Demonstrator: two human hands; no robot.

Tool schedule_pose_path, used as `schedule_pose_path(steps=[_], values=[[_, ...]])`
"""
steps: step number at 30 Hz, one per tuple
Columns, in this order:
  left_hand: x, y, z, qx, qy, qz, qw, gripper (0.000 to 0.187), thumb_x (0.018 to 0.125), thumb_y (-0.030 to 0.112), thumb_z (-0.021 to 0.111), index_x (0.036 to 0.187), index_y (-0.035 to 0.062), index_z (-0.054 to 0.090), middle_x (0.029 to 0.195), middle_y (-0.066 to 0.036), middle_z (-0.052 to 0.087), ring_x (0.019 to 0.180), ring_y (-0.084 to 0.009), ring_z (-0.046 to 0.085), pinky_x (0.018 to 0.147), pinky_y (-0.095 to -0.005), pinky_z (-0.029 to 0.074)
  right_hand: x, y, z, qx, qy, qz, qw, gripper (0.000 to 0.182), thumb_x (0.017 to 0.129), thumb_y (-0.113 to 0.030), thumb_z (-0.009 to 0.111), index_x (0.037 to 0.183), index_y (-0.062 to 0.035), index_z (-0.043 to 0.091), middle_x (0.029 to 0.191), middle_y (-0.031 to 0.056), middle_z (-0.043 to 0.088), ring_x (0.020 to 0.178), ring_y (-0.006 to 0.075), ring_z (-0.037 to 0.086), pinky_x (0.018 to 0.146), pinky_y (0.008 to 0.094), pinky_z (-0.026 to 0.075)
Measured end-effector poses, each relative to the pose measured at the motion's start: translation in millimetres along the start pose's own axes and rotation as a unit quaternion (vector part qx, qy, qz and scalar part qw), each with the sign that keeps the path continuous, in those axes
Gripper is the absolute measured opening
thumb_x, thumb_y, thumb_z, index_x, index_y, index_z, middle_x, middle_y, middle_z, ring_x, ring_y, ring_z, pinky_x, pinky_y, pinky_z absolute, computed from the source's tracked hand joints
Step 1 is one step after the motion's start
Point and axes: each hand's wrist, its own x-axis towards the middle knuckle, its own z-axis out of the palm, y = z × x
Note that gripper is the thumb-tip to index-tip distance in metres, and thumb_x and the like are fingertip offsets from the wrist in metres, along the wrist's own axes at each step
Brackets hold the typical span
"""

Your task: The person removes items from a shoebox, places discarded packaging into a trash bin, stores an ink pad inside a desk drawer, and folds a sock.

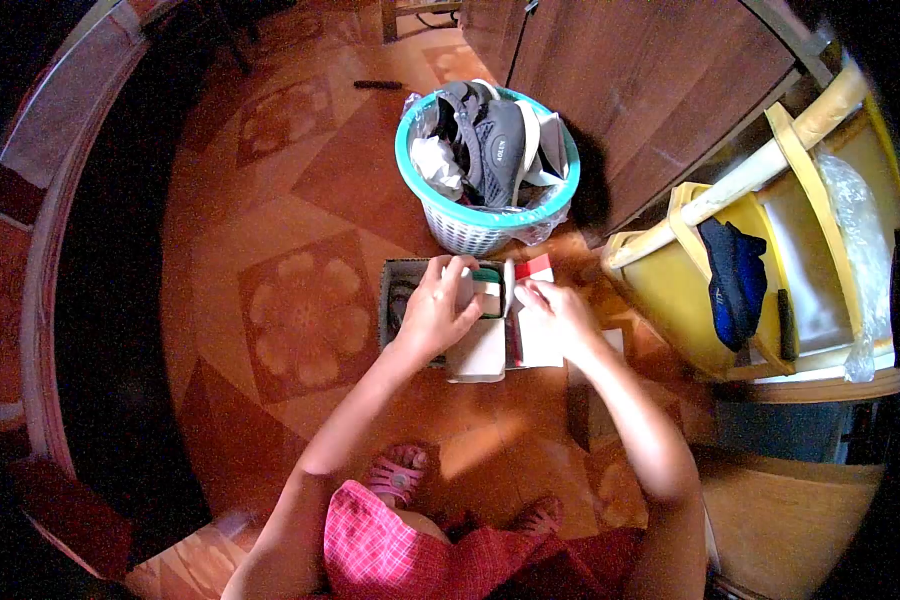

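One open box [406,267] is overlapped by the left hand [438,310], nearer than the right hand [560,315]; neither grip's hold can be told.

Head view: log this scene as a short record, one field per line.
Left hand: over the open box, fingers curled; grip unclear
Right hand: fingertips at the white-and-red card beside it; grip unclear
Box: open box on the floor, in front of the person
Beyond box: basket with teal rim, holding a grey shoe
Right side: dark blue-and-black item on a yellow piece
Footwear: pink sandal
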Motion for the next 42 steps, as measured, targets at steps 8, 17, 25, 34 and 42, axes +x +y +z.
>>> schedule_pose_path(steps=[8, 17, 25, 34, 42], values=[[-19, -23, 9, -0.283, 0.104, -0.018, 0.953, 0.035, 0.08, 0.001, 0.041, 0.114, 0.0044, 0.032, 0.089, -0.02, 0.048, 0.084, -0.0256, 0.053, 0.078, -0.0359, 0.043, 17, -105, -71, 0.392, 0.139, -0.082, 0.906, 0.067, 0.078, 0.011, 0.053, 0.136, -0.0038, 0.025, 0.104, 0.0132, 0.057, 0.095, 0.0152, 0.058, 0.08, 0.0287, 0.049], [-24, -20, 11, -0.198, 0.048, -0.133, 0.97, 0.021, 0.077, -0.009, 0.047, 0.093, 0.0, 0.055, 0.09, -0.013, 0.059, 0.083, -0.0192, 0.058, 0.076, -0.0284, 0.045, 37, -51, 21, 0.577, -0.031, 0.152, 0.802, 0.017, 0.082, -0.012, 0.059, 0.096, -0.0016, 0.057, 0.089, 0.008, 0.063, 0.077, 0.0145, 0.062, 0.062, 0.0254, 0.05], [-24, -27, 12, -0.068, 0.057, -0.052, 0.995, 0.046, 0.076, -0.01, 0.04, 0.115, 0.008, 0.054, 0.101, -0.02, 0.056, 0.095, -0.034, 0.056, 0.084, -0.0385, 0.045, 43, -16, 11, 0.632, 0.077, 0.136, 0.759, 0.01, 0.077, 0.0, 0.049, 0.086, -0.0046, 0.051, 0.092, 0.0089, 0.056, 0.09, 0.0202, 0.055, 0.084, 0.0356, 0.045], [-13, -9, 5, 0.158, 0.068, -0.099, 0.98, 0.046, 0.07, -0.005, 0.05, 0.111, 0.0121, 0.059, 0.103, -0.021, 0.05, 0.102, -0.0378, 0.047, 0.086, -0.0451, 0.04, 50, -5, 17, 0.557, 0.067, 0.062, 0.825, 0.01, 0.071, 0.002, 0.045, 0.077, -0.0034, 0.052, 0.084, 0.0078, 0.057, 0.084, 0.017, 0.054, 0.08, 0.0289, 0.043], [-19, -19, 8, 0.213, 0.077, 0.141, 0.964, 0.028, 0.071, 0.006, 0.052, 0.097, -0.0004, 0.06, 0.101, -0.015, 0.05, 0.103, -0.0304, 0.047, 0.094, -0.0451, 0.035, 52, 4, 20, 0.515, 0.056, 0.003, 0.855, 0.009, 0.081, 0.002, 0.044, 0.079, -0.0035, 0.051, 0.084, 0.0068, 0.056, 0.087, 0.0164, 0.053, 0.083, 0.0287, 0.042]])
